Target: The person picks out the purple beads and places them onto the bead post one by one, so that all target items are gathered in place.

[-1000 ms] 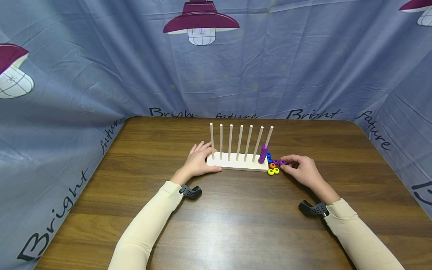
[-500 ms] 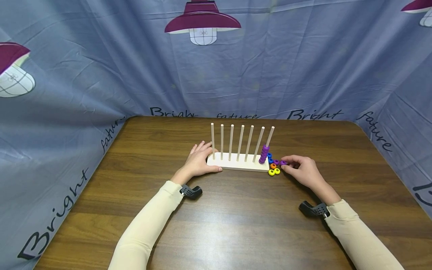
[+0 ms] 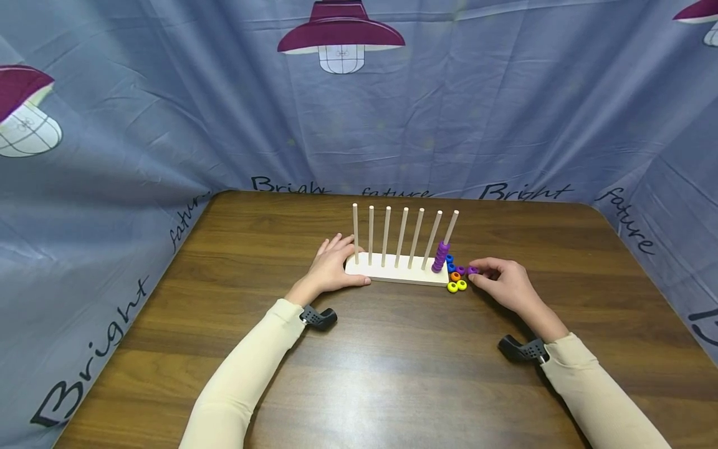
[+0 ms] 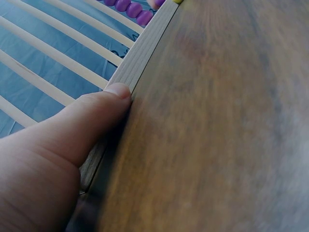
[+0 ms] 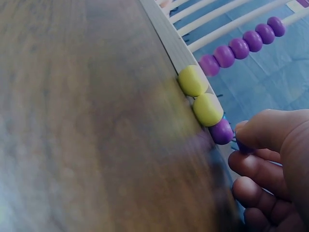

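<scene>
A pale wooden peg stand [image 3: 404, 274] with a row of upright pegs stands on the table. My left hand [image 3: 331, 267] holds its left end, the thumb [image 4: 104, 104] along the front edge and the fingers behind. Several purple beads [image 3: 440, 257] are stacked on the rightmost peg; the other pegs are bare. To the right of the stand, my right hand [image 3: 505, 284] pinches a purple bead [image 3: 473, 270] between thumb and fingers, low over the table. In the right wrist view that bead [image 5: 245, 148] is mostly hidden by the thumb.
Loose beads lie against the stand's right end: two yellow beads [image 3: 457, 286], an orange bead [image 3: 455, 276], two blue beads [image 3: 450, 267] and another purple bead [image 3: 461, 270]. The brown wooden table [image 3: 370, 374] reaches back to a blue printed curtain [image 3: 449, 125].
Both hands keep the same place and hold. Only the head view has shifted slightly; the stand and beads appear unmoved.
</scene>
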Available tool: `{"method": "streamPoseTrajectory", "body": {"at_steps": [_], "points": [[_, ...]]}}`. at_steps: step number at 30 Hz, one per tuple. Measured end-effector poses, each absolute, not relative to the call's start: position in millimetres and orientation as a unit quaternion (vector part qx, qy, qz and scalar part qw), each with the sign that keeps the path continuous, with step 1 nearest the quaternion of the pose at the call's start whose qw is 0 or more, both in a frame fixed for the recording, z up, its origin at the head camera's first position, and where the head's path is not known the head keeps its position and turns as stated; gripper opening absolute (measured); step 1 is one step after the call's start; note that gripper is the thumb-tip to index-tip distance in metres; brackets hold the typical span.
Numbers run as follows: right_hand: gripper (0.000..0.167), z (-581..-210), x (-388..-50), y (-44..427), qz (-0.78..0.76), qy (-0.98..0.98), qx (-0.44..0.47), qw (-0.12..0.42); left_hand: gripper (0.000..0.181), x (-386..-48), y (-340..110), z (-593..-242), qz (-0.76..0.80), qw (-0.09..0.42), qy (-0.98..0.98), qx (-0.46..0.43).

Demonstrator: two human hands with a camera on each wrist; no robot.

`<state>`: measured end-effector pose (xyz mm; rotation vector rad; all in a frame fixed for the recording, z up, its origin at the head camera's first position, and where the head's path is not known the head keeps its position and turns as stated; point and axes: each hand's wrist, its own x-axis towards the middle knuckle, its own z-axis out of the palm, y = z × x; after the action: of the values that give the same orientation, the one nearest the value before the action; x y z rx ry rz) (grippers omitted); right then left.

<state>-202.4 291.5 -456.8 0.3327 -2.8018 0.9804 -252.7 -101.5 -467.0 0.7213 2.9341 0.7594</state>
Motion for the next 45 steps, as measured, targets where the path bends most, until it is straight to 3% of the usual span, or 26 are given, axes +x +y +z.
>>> {"method": "streamPoseTrajectory", "body": {"at_steps": [19,45], "points": [[0.021,-437,-210,288,0.334,-0.929,0.119,0.106,0.073,-253,-101,-466,0.244,0.011,0.942,0.23],[0.019,-362,-218,277,0.326,-0.92,0.164,0.14,0.074,-253,-102,-468,0.252,0.008,0.939,0.234]]}}
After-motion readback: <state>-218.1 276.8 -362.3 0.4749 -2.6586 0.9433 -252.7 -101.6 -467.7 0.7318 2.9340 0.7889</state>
